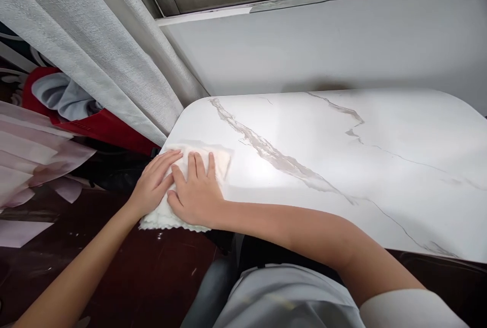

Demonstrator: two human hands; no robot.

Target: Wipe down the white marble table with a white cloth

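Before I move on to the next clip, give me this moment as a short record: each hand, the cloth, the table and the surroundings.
Left hand: palm down on a pale, soft cloth with a scalloped edge
Right hand: palm down on the same cloth, fingers spread, close beside the left
Cloth position: left end of a white, marble-patterned table with rounded corners
Table pattern: grey-brown veins
Left background: long grey-white fabric curtain; red item, kind unclear
Behind table: plain pale wall panel
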